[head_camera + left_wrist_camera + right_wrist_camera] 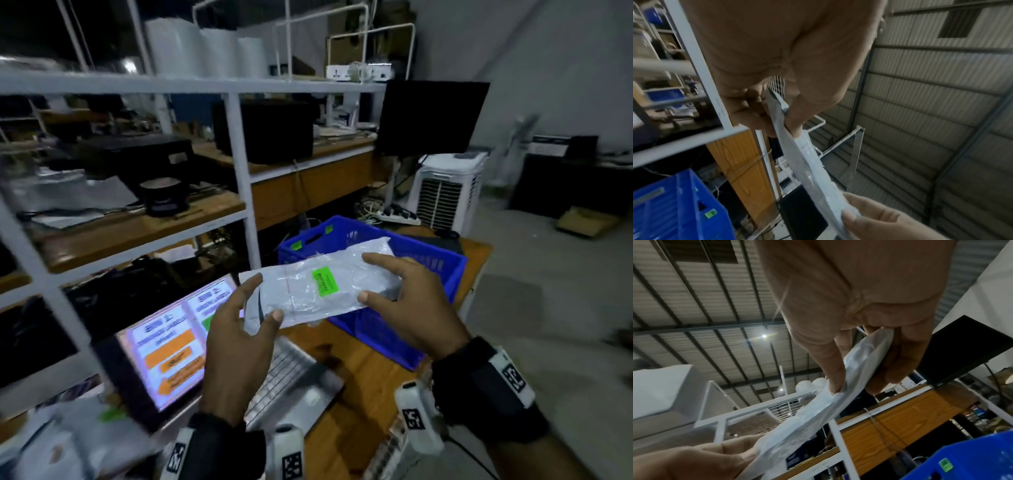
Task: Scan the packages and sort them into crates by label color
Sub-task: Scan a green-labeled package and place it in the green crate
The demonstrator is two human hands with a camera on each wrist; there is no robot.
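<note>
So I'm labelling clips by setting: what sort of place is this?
Probably a warehouse packing station: a grey poly mailer with a green label, a blue crate, and white metal shelving.

Both hands are raised in front of the chest, wrists banded in black, the left hand [236, 337] pinching the package [318, 286] at its left end with thumb above and fingers beneath, the right hand [407, 301] pinching its right end likewise.

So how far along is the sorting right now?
Done: nothing I can confirm; the blue crate's contents are hidden. In hand: left hand and right hand pinch a grey package with a green label, above the green-tagged crate. Left: dropping it in; more packages lie lower left.
</note>
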